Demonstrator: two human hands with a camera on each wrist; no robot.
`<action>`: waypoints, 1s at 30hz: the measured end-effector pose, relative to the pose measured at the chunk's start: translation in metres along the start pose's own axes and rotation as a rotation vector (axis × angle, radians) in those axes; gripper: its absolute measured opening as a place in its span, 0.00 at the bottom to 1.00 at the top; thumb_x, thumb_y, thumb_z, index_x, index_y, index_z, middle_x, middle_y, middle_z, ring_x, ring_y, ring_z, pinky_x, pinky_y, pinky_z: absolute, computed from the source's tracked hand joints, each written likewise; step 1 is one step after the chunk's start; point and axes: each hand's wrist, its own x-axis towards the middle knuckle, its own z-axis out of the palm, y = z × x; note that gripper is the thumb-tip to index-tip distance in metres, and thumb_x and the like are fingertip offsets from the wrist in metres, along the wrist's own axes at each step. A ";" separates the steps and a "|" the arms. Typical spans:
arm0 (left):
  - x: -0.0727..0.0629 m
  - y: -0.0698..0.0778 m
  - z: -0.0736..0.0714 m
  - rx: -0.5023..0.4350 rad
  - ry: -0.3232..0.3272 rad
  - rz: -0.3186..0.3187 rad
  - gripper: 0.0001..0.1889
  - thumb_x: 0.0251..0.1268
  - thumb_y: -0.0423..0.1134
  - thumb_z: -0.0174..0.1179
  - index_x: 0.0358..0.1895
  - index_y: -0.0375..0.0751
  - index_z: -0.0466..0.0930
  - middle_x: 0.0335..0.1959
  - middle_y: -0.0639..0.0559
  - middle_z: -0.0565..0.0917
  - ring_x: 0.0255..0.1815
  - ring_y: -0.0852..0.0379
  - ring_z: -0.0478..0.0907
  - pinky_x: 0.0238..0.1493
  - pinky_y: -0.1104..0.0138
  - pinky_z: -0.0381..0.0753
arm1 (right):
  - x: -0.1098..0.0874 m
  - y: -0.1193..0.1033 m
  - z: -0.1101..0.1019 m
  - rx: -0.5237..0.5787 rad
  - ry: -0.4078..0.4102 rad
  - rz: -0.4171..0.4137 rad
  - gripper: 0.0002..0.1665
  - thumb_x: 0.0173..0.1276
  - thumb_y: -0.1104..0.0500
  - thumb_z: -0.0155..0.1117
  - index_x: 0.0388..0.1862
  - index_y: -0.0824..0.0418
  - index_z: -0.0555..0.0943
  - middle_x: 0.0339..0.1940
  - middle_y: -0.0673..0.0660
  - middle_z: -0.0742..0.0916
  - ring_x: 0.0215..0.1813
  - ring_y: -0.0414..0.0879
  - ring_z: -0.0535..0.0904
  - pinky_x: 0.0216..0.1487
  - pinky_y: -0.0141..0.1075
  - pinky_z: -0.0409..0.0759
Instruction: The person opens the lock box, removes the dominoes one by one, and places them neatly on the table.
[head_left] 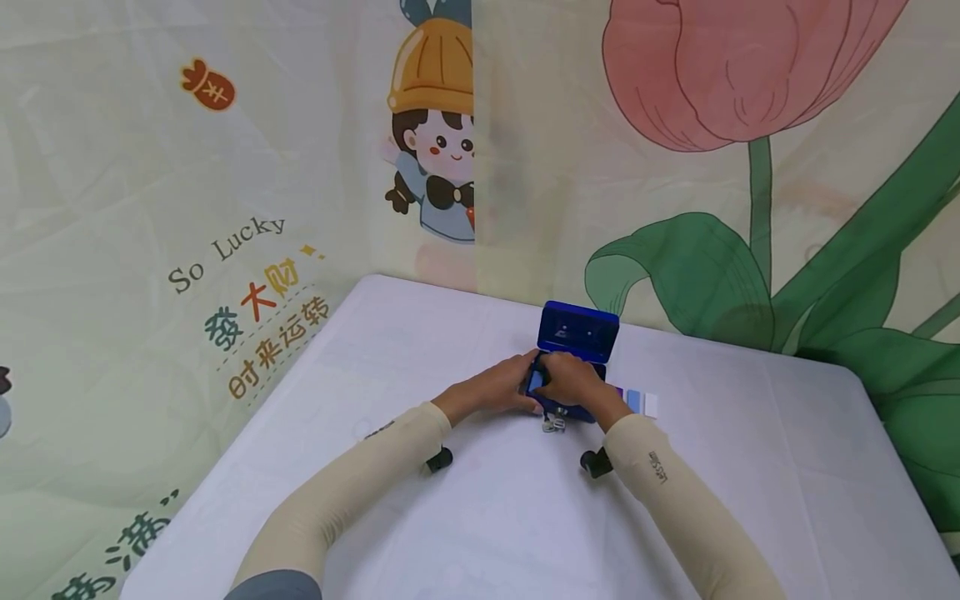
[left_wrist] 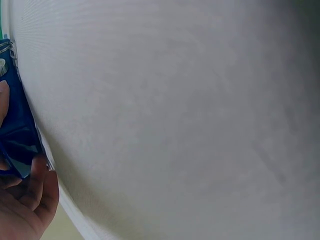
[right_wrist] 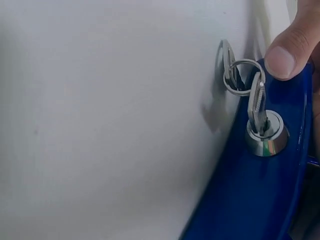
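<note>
A blue metal lock box (head_left: 572, 412) stands on the white table with its lid (head_left: 577, 331) raised. My left hand (head_left: 498, 383) grips the box's left end, and in the right wrist view its thumb (right_wrist: 287, 57) presses the front corner. From above, my right hand (head_left: 573, 379) reaches into the box, fingers bent downward. Something light blue (head_left: 536, 382) shows beside those fingers; I cannot tell whether they hold it. One key (right_wrist: 257, 102) sits in the round silver lock (right_wrist: 268, 142) on the front, with another key (right_wrist: 228, 60) hanging from the shared ring.
Purple, blue and white flat pieces (head_left: 649, 406) lie right of the box. The white table (head_left: 495, 517) spreads out in front, and a printed cloth (head_left: 525, 183) hangs behind its far edge. Small black devices (head_left: 596, 462) are worn at both wrists.
</note>
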 end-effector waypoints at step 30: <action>0.001 -0.001 0.000 0.013 -0.011 -0.021 0.56 0.61 0.55 0.70 0.81 0.37 0.42 0.77 0.37 0.62 0.77 0.44 0.62 0.77 0.54 0.62 | -0.003 -0.003 0.003 0.001 0.027 -0.021 0.29 0.64 0.52 0.74 0.62 0.61 0.79 0.55 0.60 0.86 0.54 0.55 0.82 0.62 0.53 0.80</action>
